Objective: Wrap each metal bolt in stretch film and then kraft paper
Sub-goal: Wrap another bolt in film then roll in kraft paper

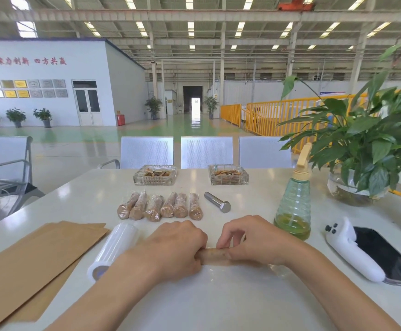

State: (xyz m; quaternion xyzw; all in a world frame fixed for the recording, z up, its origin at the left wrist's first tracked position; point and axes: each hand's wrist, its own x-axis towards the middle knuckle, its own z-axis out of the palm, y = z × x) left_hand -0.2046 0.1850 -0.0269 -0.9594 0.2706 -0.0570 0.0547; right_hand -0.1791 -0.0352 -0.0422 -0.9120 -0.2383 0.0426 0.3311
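Observation:
Both my hands hold a bolt wrapped in kraft paper and film [215,256], lying crosswise on the white table [218,302]. My left hand [179,247] grips its left end. My right hand [249,240] pinches its right part, fingers curled over the top. A bare metal bolt [217,201] lies farther back. To its left sits a row of several wrapped bolts [161,206]. A roll of stretch film [113,250] lies left of my left hand, beside sheets of kraft paper [32,259].
Two glass ashtrays [155,175] [228,175] stand at the far edge. A green spray bottle [293,206] is right of my hands, then a white controller [352,252] and a phone [390,256]. A potted plant [371,149] is at the back right.

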